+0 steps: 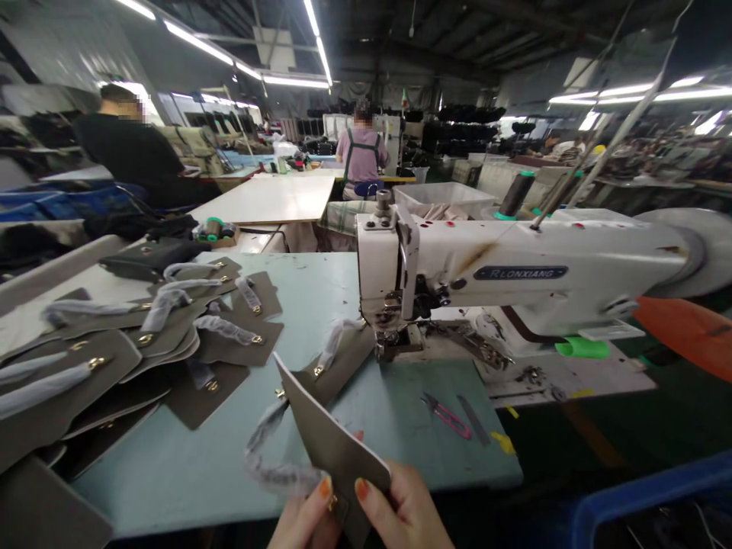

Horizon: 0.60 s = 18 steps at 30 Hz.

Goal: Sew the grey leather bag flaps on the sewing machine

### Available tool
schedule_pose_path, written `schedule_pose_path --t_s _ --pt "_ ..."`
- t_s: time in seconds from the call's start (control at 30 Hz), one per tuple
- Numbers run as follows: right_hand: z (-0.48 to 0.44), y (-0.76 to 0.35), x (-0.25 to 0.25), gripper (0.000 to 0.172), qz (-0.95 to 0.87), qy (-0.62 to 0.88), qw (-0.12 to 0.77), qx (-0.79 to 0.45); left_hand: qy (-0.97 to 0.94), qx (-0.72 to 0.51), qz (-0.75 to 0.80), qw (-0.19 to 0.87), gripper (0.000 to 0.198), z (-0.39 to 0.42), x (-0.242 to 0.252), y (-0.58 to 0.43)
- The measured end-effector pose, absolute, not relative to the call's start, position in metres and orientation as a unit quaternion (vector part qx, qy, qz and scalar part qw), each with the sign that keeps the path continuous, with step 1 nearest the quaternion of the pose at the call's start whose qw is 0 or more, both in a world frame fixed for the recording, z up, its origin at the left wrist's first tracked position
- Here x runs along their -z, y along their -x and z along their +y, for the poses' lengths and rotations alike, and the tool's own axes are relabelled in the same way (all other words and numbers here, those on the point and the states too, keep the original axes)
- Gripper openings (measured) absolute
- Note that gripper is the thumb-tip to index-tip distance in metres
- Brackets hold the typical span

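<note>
Two hands grip a gray-brown bag panel (329, 446) at the near edge of a sewing table (229, 457).

The left hand (306, 518) pinches its lower end beside the plastic-wrapped handle (280, 474); the right hand (403, 507), nearer the machine, clasps the right edge. The tilted panel's long axis runs up, away and leftward from both. Most fingers are hidden behind it; the frame cuts off the wrists. Beyond, a second panel (346, 366) reaches toward the industrial sewing machine (515, 255), its contact with the presser foot hard to make out.

Blue bin (657, 485); white table (268, 197)
</note>
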State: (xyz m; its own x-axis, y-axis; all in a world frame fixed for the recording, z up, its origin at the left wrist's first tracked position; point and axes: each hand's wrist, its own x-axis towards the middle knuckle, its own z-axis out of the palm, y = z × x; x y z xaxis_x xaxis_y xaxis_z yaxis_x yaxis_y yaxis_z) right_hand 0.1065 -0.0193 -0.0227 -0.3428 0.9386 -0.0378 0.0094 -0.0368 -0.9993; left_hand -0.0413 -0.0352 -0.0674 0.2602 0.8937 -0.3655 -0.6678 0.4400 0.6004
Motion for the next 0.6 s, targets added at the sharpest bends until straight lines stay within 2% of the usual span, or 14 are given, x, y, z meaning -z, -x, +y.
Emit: schedule_pose_path --t_s 0.1,0.23,0.37,0.6 --pt "-0.013 -0.105 0.025 0.042 -0.55 0.439 0.403 -0.586 -0.188 -0.519 0.425 0.718 0.029 -0.018 0.041 0.032" --pt "0.008 -0.107 0.024 0.043 -0.563 0.44 0.393 -0.578 -0.226 -0.518 0.496 0.66 0.032 0.018 0.024 0.039" --pt "0.04 -0.11 0.026 0.045 -0.536 0.471 0.403 -0.572 -0.263 -0.51 0.49 0.656 0.031 0.064 0.015 0.044" --pt "0.079 -0.108 0.051 0.044 -0.424 0.478 0.436 -0.633 -0.331 -0.441 0.493 0.673 0.031 0.133 0.014 0.036"
